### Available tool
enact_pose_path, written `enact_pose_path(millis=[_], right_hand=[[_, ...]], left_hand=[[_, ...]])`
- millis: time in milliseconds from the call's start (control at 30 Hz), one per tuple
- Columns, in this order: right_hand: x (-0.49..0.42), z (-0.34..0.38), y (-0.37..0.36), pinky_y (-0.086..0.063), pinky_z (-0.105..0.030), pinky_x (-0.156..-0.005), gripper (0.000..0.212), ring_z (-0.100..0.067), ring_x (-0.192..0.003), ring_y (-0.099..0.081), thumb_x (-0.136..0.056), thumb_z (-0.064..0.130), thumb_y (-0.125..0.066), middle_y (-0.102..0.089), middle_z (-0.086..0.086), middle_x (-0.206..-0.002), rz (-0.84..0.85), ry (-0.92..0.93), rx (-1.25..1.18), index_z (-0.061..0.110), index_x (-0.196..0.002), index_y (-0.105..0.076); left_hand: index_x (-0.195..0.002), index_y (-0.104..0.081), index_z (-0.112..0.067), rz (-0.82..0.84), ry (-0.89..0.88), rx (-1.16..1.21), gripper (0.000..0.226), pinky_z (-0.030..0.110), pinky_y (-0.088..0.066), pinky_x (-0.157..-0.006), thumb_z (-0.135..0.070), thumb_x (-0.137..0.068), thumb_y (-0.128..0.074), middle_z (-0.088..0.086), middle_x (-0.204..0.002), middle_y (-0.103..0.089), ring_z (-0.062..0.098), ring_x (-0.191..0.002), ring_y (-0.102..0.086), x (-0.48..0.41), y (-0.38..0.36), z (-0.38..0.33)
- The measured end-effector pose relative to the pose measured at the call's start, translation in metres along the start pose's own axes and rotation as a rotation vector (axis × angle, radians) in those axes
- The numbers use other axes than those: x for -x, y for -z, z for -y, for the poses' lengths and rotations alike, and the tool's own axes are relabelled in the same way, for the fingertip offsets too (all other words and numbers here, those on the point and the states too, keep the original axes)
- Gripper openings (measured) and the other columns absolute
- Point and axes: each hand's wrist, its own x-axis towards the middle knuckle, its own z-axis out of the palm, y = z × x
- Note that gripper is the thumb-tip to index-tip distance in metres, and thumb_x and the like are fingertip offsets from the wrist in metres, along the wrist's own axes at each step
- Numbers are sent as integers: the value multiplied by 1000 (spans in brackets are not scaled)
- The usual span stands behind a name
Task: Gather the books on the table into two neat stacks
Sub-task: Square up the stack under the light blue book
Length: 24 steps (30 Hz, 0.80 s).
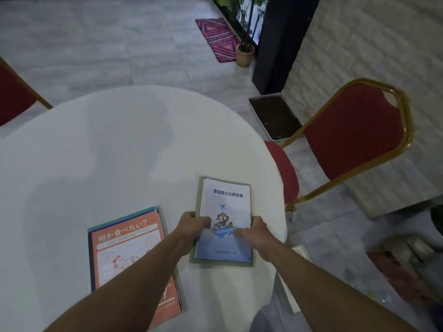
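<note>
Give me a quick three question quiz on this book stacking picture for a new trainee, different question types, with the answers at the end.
1. True or false: both hands grip the blue-and-white book from its sides.
2. Which cover tops the other stack? A) orange book B) black C) yellow
3. Fill in: the stacks lie on a round white ____.

Key: 1 true: left hand and right hand flank it. 2 A. 3 table.

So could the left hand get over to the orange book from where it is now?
Probably yes. The left hand grips the left edge of the blue-and-white booklet, and the orange book lies right beside it on the white table, already under that forearm. Nothing stands between them; it must only let go first.
</note>
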Motion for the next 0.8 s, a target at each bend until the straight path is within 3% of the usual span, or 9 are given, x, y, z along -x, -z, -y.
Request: enact_pose_path(millis=[100,200,333,400,500,600,700,800], right_hand=[[3,-2,2,-60,-43,-89,63,-26,-106,-67,-71,15,-83,-63,-14,-124,17,41,-127,4,-126,-54],[12,10,3,-60,-31,-78,69,-18,-106,-63,-76,10,-83,-56,-6,-123,25,97,-254,12,-126,-36],[26,32,9,-59,-21,-76,73,-5,-101,-59,-78,4,-81,-52,-3,-120,-30,294,-236,16,-124,-25],[35,43,11,-59,-24,-85,79,-5,-106,-57,-79,-1,-78,-50,-4,-125,-24,439,-197,15,-129,-19],[48,47,12,-51,-40,-105,79,-18,-125,-53,-80,-9,-73,-49,-11,-132,-46,577,-165,9,-137,-21],[53,42,14,-52,-45,-105,68,-21,-128,-53,-83,-8,-70,-52,-11,-132,-88,601,-118,15,-133,-29],[56,38,14,-52,-41,-104,66,-19,-129,-53,-86,-1,-70,-53,-6,-133,-58,610,-63,21,-131,-28],[58,35,12,-50,-40,-107,62,-21,-130,-51,-87,-3,-68,-51,-9,-134,-54,642,-11,21,-127,-26]], left_hand=[[-117,-42,-11,49,-27,61,42,30,-58,-51,-1,-83,-64,17,-103,-66,28,-76,-71,6,4,-4],[-116,-42,-14,75,-152,67,42,35,-61,-58,1,-83,-63,15,-103,-67,30,-81,-73,13,9,-11],[-119,-43,-14,73,-377,17,46,41,-62,-72,8,-82,-59,17,-112,-64,28,-94,-69,21,16,-28],[-122,-42,-17,82,-468,-29,54,37,-62,-76,12,-79,-58,9,-113,-64,26,-104,-66,26,20,-34],[-127,-34,-16,84,-583,-146,63,39,-62,-81,14,-78,-59,2,-116,-57,23,-114,-60,35,24,-37],[-126,-30,-20,98,-740,-289,66,31,-62,-82,13,-80,-63,3,-124,-46,20,-121,-54,42,22,-34],[-123,-29,-32,64,-888,-411,65,9,-55,-79,7,-85,-63,5,-132,-40,14,-122,-48,44,24,-23],[-133,-27,-17,-26,-862,-452,61,1,-50,-77,4,-87,-62,-1,-127,-40,15,-124,-46,37,27,-14]])
